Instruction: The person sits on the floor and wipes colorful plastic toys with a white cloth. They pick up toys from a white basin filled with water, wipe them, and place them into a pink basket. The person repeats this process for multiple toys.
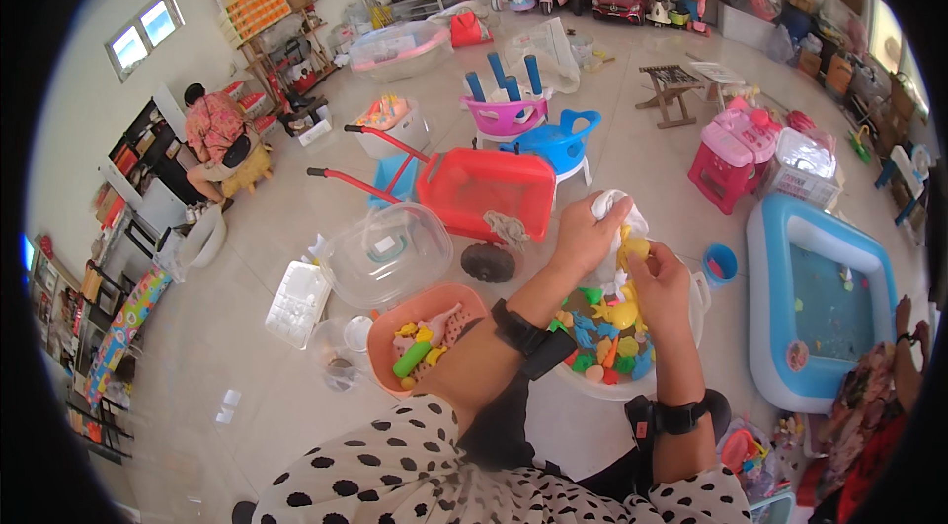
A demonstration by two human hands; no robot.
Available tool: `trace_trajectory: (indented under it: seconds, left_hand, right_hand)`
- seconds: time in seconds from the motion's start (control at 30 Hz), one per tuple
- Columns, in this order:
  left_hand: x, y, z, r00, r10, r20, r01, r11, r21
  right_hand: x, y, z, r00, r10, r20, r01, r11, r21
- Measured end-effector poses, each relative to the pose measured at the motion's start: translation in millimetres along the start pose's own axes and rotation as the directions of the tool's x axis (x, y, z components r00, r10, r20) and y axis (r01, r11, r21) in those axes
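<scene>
My left hand grips a white cloth, bunched at its fingertips. Close beside it, my right hand pinches a small yellow plastic toy; its exact shape is partly hidden by the fingers. The cloth hangs against the toy. Both hands are above a white plastic basin full of colourful small toys. Among these lie a yellow toy animal, an orange toy carrot and several blue, green and red pieces. My forearms cover part of the basin.
Left of the basin stands a peach plastic basket of toys. Beyond it are a clear lid and a red toy wheelbarrow. At right are a blue cup and an inflatable pool, with another person's arm beside it.
</scene>
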State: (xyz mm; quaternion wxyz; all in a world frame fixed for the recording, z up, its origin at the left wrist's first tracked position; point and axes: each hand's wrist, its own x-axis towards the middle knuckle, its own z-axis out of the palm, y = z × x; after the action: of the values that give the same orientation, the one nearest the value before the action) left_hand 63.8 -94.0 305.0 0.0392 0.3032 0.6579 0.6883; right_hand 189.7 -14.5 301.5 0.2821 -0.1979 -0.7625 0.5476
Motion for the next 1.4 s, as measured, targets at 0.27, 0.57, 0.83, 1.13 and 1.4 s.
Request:
trace_trajectory:
  seconds: [0.27, 0.57, 0.83, 1.13, 1.4]
  left_hand:
    - [-11.2, 3.3, 0.6, 0.941, 0.237, 0.243, -0.207, 0.968, -0.144]
    - [-14.0, -3.9, 10.0, 0.919, 0.328, 0.217, -0.350, 0.934, 0.067]
    - [-4.4, 3.0, 9.7, 0.992, 0.118, -0.045, -0.106, 0.972, 0.210]
    - [30.0, -23.8, -27.1, 0.980, -0.187, 0.066, 0.186, 0.755, -0.629]
    - [-15.5, 6.3, 18.6, 0.963, 0.244, 0.112, -0.190, 0.915, -0.355]
  right_hand:
    - [11.8, 15.6, -4.0, 0.980, -0.054, -0.192, 0.029, 0.991, -0.129]
    - [6.6, 10.3, -3.4, 0.989, -0.100, -0.108, 0.104, 0.994, 0.029]
    - [-9.4, -3.2, 13.9, 0.971, -0.163, -0.176, 0.169, 0.985, 0.019]
    - [2.4, -21.2, -18.1, 0.996, 0.080, 0.034, -0.082, 0.743, 0.665]
    - [9.1, 6.2, 0.3, 0.852, 0.443, 0.278, -0.482, 0.460, 0.746]
